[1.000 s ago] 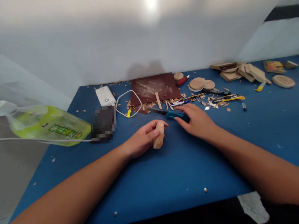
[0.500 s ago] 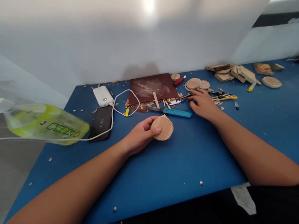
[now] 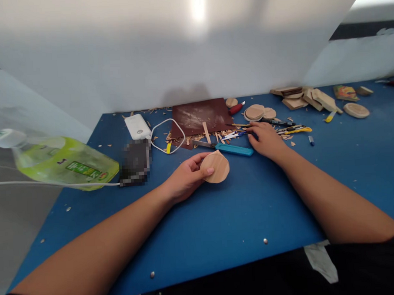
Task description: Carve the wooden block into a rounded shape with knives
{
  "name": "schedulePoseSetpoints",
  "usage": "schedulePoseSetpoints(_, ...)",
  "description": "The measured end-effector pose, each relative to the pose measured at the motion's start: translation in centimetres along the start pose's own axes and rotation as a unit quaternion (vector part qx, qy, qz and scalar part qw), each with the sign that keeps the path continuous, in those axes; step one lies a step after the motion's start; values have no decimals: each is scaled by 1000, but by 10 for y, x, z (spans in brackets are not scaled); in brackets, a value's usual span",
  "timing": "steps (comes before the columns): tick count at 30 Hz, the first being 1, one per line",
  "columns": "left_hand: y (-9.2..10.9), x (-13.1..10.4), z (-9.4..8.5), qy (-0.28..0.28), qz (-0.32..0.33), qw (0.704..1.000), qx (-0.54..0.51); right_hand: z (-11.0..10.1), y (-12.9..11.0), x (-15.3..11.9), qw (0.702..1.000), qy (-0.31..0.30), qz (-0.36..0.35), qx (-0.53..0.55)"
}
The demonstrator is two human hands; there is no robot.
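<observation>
My left hand (image 3: 189, 177) grips a thin wooden disc (image 3: 217, 167) above the table, thumb across its face. The disc is mostly round, with one pointed corner at its top edge. Farther right, my right hand (image 3: 266, 139) lies low among the tools, its fingertips closed on what looks like a slim yellowish pencil (image 3: 240, 125) that points left. A blue-handled knife (image 3: 234, 149) with a long blade lies just left of that hand. White and blue pens (image 3: 232, 135) rest behind the knife.
A brown board (image 3: 202, 117) with wood shavings lies at the back, near a red-handled cutter (image 3: 237, 108). Round wooden pieces (image 3: 254, 112) and wooden blocks (image 3: 323, 99) are at back right. On the left are a green-labelled bottle (image 3: 67, 164), a white power bank (image 3: 137, 126) and a cable.
Among the pens, my right hand has shifted slightly left, and the yellowish pencil now shows at its fingertips. The disc in my left hand has turned a little.
</observation>
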State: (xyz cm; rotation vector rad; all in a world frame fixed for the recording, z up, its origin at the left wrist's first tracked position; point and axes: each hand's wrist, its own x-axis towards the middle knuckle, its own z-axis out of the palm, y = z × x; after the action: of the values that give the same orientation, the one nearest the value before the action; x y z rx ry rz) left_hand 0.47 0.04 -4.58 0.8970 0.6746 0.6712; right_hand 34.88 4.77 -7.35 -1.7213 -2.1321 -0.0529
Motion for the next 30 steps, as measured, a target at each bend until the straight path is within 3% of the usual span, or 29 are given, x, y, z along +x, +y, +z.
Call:
schedulePoseSetpoints(14,-1,-1,1,-29,36,999,14,-4,-8,-1,999,-9,21,-32)
schedulePoseSetpoints(18,1,-2,2,-26,14,1000,2,-4,-7,0,999,0,19,-43)
schedulePoseSetpoints(26,6,3,-3,37,-50,995,-78,0,-3,0,997,-15,21,-70)
schedulePoseSetpoints(30,9,7,-7,16,-76,987,-142,1,-2,0,997,-11,22,-70)
